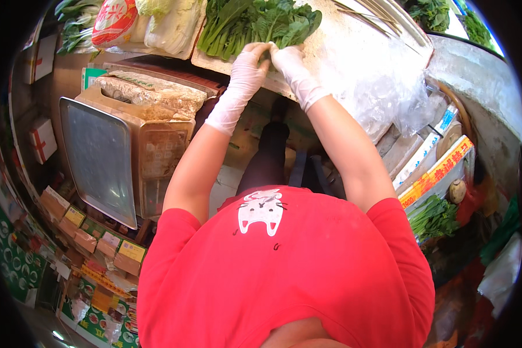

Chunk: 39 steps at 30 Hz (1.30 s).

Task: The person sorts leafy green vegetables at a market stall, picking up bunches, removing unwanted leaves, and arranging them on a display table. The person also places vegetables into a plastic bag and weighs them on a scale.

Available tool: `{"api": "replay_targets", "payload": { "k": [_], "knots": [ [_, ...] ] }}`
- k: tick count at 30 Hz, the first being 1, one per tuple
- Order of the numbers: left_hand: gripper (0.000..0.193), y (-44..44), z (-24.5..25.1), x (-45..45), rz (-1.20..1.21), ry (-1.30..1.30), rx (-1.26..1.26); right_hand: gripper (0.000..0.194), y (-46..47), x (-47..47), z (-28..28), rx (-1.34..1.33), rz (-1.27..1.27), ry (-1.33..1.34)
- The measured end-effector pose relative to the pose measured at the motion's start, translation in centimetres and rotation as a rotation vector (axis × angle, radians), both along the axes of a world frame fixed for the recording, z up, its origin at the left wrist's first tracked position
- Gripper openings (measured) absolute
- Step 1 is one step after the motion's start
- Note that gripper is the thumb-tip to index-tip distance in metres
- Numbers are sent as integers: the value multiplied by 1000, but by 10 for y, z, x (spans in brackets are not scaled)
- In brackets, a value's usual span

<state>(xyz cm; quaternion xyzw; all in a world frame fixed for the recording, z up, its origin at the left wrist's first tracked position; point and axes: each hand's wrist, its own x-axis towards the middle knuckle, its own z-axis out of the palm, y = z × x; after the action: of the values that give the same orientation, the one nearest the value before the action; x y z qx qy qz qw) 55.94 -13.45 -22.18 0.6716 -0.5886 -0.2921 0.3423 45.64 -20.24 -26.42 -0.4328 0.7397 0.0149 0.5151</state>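
Note:
My left hand (pixel 251 65) and my right hand (pixel 289 61), both in thin white gloves, meet at the lower stems of leafy greens (pixel 282 24). Their fingertips come together at a small white bit at the stem ends; whether it is part of a stem or something else cannot be told. The right hand's fingers curl round the base of this bunch. More leafy green stalks (pixel 226 32) lie directly to the left. All the greens rest near the front edge of a white foam board (pixel 330 52), which is stained with soil.
Wrapped napa cabbages (pixel 174 26) lie left of the greens. A metal weighing pan (pixel 98 156) stands at the left, beside my left arm. Clear plastic bags (pixel 387 95) and thin sticks (pixel 369 15) are at the right. Cardboard boxes with coloured print (pixel 437 169) stand lower right.

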Motion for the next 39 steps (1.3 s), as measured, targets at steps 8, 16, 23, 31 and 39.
{"api": "replay_targets", "payload": {
  "k": [8,16,23,31,39],
  "knots": [
    [19,-22,5,0,110,-143,181,78,-7,-61,48,169,181,-413],
    [36,-5,23,-54,-178,-502,-310,48,42,-69,57,-148,-22,-309],
    [29,-13,42,-85,-388,-601,-397,22,142,-194,174,-558,-52,-757],
    [34,6,128,-233,-532,120,-382,15,269,-438,263,-1047,-565,419],
    [19,105,201,-385,-1038,480,-36,36,311,-623,253,-788,-438,809]
  ]
}}
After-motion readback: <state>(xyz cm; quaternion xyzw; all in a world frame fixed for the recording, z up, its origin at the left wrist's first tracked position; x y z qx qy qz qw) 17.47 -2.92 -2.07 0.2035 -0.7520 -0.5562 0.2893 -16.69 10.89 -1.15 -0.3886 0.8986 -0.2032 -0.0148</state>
